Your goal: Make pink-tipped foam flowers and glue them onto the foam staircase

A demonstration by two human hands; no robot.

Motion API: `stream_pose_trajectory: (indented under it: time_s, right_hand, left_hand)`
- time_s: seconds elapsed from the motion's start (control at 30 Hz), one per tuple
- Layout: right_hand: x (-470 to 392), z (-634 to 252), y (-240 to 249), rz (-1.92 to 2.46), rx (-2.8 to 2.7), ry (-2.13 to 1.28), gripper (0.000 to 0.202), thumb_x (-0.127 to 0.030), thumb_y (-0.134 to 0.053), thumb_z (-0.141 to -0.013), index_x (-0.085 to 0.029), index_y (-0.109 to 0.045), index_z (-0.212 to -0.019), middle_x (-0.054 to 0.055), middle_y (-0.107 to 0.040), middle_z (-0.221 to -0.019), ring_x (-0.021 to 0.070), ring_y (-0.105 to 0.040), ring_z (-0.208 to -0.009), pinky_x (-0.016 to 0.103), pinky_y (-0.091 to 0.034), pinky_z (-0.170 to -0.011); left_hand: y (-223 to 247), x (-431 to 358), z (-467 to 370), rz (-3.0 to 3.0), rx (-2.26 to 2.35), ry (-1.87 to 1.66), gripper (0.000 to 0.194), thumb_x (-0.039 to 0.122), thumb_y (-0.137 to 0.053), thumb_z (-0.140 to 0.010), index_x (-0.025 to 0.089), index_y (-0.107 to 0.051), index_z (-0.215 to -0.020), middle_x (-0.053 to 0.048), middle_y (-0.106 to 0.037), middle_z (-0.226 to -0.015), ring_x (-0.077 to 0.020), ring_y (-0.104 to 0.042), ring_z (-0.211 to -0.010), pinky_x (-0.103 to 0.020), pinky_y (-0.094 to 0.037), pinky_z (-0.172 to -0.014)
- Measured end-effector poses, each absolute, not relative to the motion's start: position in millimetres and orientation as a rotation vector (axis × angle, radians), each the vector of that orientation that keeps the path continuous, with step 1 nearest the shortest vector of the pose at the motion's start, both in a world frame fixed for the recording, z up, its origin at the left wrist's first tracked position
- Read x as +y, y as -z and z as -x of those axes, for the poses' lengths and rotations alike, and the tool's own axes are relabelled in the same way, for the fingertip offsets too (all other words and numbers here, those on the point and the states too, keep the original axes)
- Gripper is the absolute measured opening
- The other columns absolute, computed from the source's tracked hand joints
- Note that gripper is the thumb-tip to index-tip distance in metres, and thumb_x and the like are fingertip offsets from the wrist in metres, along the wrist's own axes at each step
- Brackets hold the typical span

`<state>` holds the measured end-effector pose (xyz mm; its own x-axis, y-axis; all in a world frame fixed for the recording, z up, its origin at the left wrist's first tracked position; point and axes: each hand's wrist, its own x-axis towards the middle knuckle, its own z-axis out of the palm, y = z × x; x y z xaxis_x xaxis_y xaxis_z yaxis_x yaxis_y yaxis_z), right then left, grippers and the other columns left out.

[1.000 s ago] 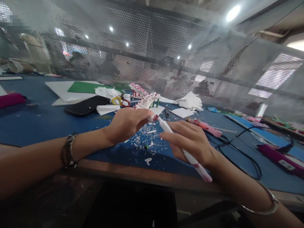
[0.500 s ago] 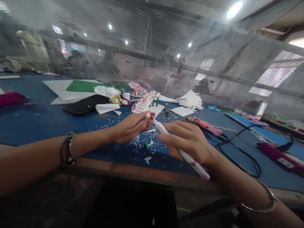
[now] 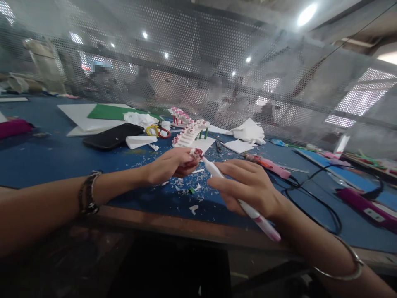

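Note:
Between its fingertips my left hand (image 3: 172, 164) pinches a small white and dark red piece (image 3: 196, 153). My right hand (image 3: 248, 184) is closed round a white marker-like pen (image 3: 262, 223) with pinkish parts, its tip at the edge of the small piece. Just beyond my hands stands a small white model staircase (image 3: 189, 134) with red-marked edges and green posts. A second model with pink marks and red posts (image 3: 178, 116) is behind it. White scraps (image 3: 194, 209) lie on the blue table below my hands.
On the left are a black phone (image 3: 113, 136), green sheet (image 3: 108, 112) and scissors (image 3: 158, 130). A pink tool (image 3: 273, 165) with a black cable and a purple power strip (image 3: 366, 207) lie right. Crumpled white paper (image 3: 248, 131) sits behind.
My left fingers have curled and turned the small piece a little, showing more of its red side. The pen has shifted slightly right and down at its rear end.

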<state>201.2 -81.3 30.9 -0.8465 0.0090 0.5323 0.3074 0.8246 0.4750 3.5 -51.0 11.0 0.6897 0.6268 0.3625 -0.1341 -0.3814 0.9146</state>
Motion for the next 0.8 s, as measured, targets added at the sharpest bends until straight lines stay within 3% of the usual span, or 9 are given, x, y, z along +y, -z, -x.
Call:
stream_pose_trajectory:
  time_s: [0.2,0.47,0.8]
  right_hand:
    - [-79.1,-201.4,-31.4,0.268,-2.454,0.782,0.015,-0.014,-0.043,-0.077,-0.018,-0.051,-0.089,0.006,-0.062,-0.083,0.014,-0.053,-0.069,0.026,-0.044,-0.057]
    - [-81.0,-200.3,-31.8,0.328,-2.477,0.785,0.016,-0.013,-0.043,-0.077,-0.017,-0.053,-0.089,0.006,-0.063,-0.083,0.0142,-0.053,-0.069,0.026,-0.044,-0.057]
    - [-80.9,-200.1,-31.2,0.272,-2.475,0.766,0.016,-0.014,-0.043,-0.077,-0.018,-0.053,-0.09,0.005,-0.062,-0.086,0.0141,-0.052,-0.071,0.026,-0.044,-0.059]
  left_hand:
    - [-9.8,-47.0,-4.2,-1.681,0.359,-0.824,0.029,0.026,-0.035,-0.076,0.019,-0.029,-0.049,0.008,-0.02,-0.039,-0.0053,-0.015,-0.033,-0.019,-0.011,-0.031]
    - [-9.8,-45.6,-4.3,-1.598,0.329,-0.798,0.023,0.021,-0.038,-0.067,0.019,-0.029,-0.047,0.008,-0.018,-0.037,-0.0053,-0.013,-0.032,-0.019,-0.01,-0.032]
    - [-8.8,-45.6,-3.8,-1.599,0.331,-0.822,0.022,0.02,-0.037,-0.066,0.019,-0.027,-0.046,0.007,-0.018,-0.038,-0.0055,-0.013,-0.032,-0.021,-0.011,-0.034]
